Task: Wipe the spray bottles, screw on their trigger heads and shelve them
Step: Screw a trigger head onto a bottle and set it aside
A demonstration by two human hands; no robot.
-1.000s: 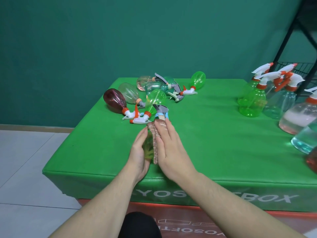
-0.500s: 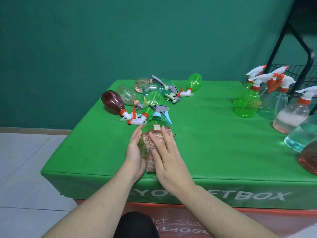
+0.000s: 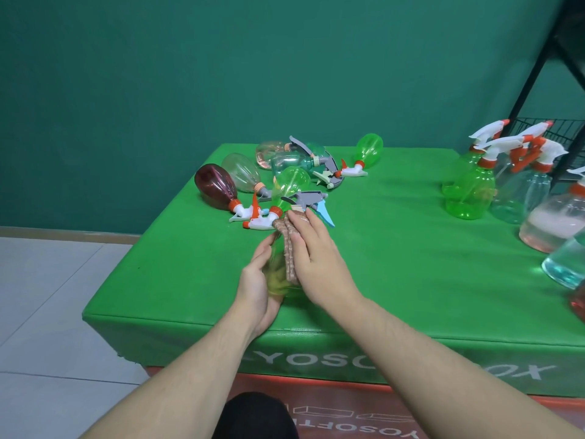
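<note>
Both hands close together, left hand [image 3: 258,285] cupped, right hand [image 3: 311,258] flat, fingers extended

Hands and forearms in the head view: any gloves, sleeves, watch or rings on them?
None show. The left hand and right hand are bare, without gloves or rings, and both forearms are uncovered to the frame's bottom edge, with no sleeve, watch or band.

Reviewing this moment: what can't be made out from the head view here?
- Body of the held green bottle: mostly hidden between the left hand and the right hand with its brown cloth.
- Right-side bottles, such as the blue-tinted bottle: cut off by the frame's right edge.
- Wire shelf: only a corner shows.
- Table front lettering: partly hidden by the forearms.
</note>
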